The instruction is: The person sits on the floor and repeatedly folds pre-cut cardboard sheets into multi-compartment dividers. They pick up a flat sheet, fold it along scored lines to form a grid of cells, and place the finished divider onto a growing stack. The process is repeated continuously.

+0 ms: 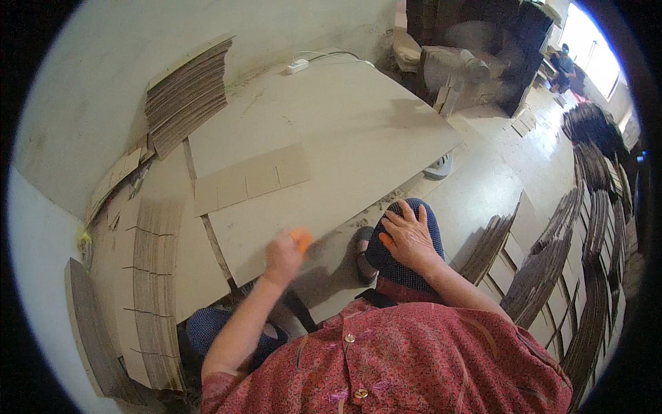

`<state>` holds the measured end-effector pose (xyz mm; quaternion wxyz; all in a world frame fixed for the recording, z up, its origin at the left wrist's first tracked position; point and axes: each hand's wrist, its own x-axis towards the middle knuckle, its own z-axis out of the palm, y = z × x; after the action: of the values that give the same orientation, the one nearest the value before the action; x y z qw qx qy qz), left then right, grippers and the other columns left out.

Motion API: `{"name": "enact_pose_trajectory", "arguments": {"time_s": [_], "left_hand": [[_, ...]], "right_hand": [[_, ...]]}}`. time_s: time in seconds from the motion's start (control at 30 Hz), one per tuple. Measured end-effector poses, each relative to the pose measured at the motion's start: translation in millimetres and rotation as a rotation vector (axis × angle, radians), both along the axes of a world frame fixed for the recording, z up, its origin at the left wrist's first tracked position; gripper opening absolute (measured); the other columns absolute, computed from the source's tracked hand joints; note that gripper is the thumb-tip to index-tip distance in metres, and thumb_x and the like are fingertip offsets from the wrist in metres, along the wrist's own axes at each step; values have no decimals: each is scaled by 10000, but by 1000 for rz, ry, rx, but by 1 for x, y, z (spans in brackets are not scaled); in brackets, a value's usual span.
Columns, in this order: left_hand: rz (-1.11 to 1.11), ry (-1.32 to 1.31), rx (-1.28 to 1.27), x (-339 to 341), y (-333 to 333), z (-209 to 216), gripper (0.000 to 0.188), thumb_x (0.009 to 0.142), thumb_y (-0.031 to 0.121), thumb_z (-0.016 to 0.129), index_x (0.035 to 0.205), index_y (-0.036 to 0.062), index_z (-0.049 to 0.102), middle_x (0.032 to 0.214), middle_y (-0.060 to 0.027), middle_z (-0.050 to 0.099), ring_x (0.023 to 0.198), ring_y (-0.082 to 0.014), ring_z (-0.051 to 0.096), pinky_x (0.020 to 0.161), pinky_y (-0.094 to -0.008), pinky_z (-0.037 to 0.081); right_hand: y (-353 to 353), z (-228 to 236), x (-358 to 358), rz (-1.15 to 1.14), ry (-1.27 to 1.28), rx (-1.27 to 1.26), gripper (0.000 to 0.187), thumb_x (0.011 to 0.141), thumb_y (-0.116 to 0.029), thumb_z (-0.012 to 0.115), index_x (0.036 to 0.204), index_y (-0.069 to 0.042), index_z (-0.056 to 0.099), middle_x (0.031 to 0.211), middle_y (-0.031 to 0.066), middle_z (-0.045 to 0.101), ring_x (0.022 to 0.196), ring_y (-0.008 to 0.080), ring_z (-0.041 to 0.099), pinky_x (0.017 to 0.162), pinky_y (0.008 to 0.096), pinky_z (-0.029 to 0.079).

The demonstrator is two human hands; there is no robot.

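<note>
My left hand (284, 254) is blurred at the near edge of a low flat work board (358, 124), with an orange cover (301, 239) on a fingertip; whether it holds anything I cannot tell. My right hand (408, 234) lies flat on my knee in dark dotted cloth (414, 207), fingers spread, also with an orange fingertip cover (385, 241). A flat slotted cardboard blank (249, 179) lies on the board beyond my left hand. I sit behind the board in a red patterned shirt.
A stack of cardboard blanks (186, 93) leans at the far left, and another stack (157, 276) lies at my left. Rows of upright cardboard blanks (572, 262) fill the floor at right. A white power strip (297, 66) sits at the board's far edge. Another person (563, 65) is far back by a window.
</note>
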<state>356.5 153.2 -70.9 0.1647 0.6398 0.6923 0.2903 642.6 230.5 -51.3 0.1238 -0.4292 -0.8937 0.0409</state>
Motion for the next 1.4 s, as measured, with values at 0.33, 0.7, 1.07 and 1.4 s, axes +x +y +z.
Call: {"name": "enact_pose_trajectory", "arguments": {"time_s": [0.33,0.7,1.07,1.4], "left_hand": [[89,329,-273,-35,117,-18,937,810,555,629,1450,18,204,1543,-202,104,1426,-378,85,1129,-546,132],[-46,595,-79,36,8,-23,707,702,336,790,1305,95,510,1342,-143,379,1227,-349,368,1048,-521,293],[-176,274,426,11,-40,-38,279,888,50,542,1147,64,645,1153,-175,599,960,-389,576,821,-445,482],[-479,235,594,28,-58,-45,458,768,72,552,1218,-10,585,1205,-224,560,893,-401,571,743,-488,465]], "right_hand": [[4,4,1,9,-101,105,335,841,-309,610,1091,-86,631,1214,62,567,1298,315,346,1008,596,246],[5,0,1,67,28,70,204,857,-269,591,959,-100,643,927,66,609,1098,274,471,934,510,328],[0,-38,-47,-13,746,-1124,510,924,-411,578,1032,85,630,871,155,666,634,194,666,521,340,531],[-8,-9,-50,-187,1055,-1478,423,894,-345,632,968,71,628,887,104,654,743,184,651,621,326,544]]}}
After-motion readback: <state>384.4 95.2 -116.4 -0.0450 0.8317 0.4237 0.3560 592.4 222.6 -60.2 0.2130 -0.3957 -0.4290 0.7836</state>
